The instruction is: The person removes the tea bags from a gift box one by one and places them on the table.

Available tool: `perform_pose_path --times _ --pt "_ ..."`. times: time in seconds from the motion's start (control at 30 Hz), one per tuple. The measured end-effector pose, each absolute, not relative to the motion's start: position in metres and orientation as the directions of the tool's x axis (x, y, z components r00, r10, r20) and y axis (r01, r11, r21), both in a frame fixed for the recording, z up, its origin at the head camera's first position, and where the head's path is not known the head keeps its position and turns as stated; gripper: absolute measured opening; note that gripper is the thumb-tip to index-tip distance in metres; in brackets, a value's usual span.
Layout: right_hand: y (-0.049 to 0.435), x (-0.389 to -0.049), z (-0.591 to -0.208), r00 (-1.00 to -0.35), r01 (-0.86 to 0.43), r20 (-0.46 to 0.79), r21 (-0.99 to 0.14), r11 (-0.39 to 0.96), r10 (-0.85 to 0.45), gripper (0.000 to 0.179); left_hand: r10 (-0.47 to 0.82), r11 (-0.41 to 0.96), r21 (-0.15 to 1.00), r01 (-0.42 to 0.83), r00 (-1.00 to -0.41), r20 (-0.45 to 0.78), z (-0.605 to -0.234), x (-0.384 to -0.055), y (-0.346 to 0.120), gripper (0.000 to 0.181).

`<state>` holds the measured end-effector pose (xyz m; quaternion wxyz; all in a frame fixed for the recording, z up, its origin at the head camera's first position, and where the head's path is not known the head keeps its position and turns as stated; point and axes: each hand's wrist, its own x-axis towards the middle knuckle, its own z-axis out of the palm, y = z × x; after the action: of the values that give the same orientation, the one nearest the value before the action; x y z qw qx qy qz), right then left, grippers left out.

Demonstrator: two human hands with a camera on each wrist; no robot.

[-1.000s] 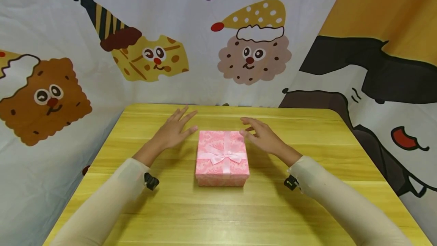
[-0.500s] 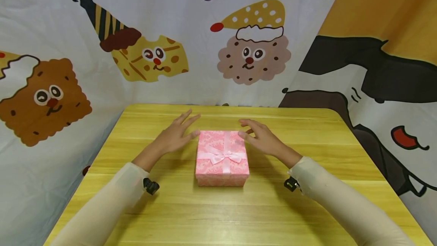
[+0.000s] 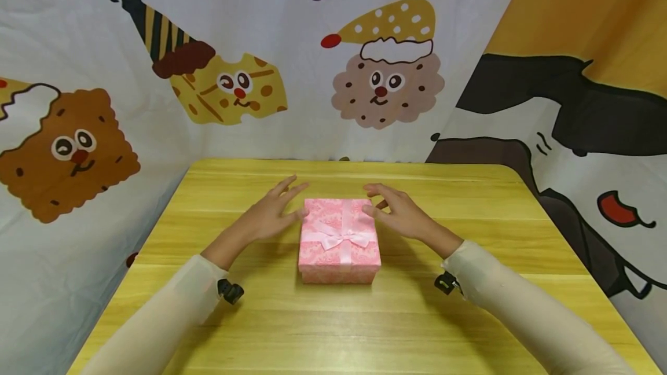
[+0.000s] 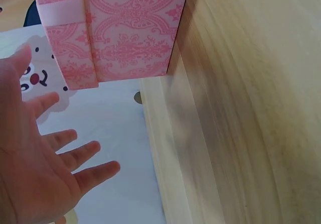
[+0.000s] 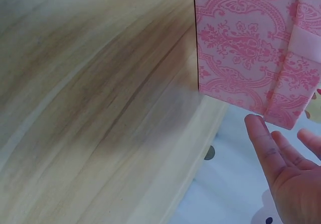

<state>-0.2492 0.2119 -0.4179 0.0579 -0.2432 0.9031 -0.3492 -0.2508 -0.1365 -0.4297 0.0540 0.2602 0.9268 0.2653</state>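
Note:
A pink patterned gift box [image 3: 340, 253] stands on the wooden table, its lid on and a pale pink ribbon bow [image 3: 346, 238] across the top. My left hand [image 3: 268, 216] is at the box's far left corner, fingers spread and thumb overlapping the lid edge in the head view. In the left wrist view, the palm and splayed fingers [image 4: 95, 174] show beside the box [image 4: 133, 38]. At the far right corner is my right hand [image 3: 398, 211], its fingers loosely bent and its thumb over the lid edge. Its fingertips [image 5: 255, 119] show close to the box [image 5: 246, 43] in the right wrist view.
The yellow wooden table [image 3: 333, 328] ends at a white curtain [image 3: 292, 138] printed with cartoon snacks, which hangs behind its back edge and along the sides. Small black devices [image 3: 230, 291] are strapped at both wrists, over pale sleeves.
My left hand has moved right and slightly nearer, bringing its thumb to the lid's edge. My right hand has shifted slightly left and nearer. The gift box has stayed in place.

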Motion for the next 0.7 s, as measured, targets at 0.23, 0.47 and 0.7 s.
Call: perform_pose_path --times 0.23,0.47,0.7 --pt "0.212 -0.248 -0.42 -0.875 -0.396 0.054 -0.654 0.645 -0.482 0.07 0.53 0.711 0.538 0.453 -0.848 0.013 -0.43 -0.248 -0.134 0.072" --pt "0.212 -0.244 -0.419 -0.874 -0.36 0.008 -0.682 0.637 -0.486 0.076 0.542 0.699 0.566 0.437 -0.84 -0.02 -0.425 -0.242 -0.13 0.074" --pt "0.212 -0.241 -0.421 -0.885 -0.31 -0.04 -0.694 0.65 -0.465 0.084 0.549 0.678 0.609 0.413 -0.834 -0.046 -0.426 -0.239 -0.128 0.083"
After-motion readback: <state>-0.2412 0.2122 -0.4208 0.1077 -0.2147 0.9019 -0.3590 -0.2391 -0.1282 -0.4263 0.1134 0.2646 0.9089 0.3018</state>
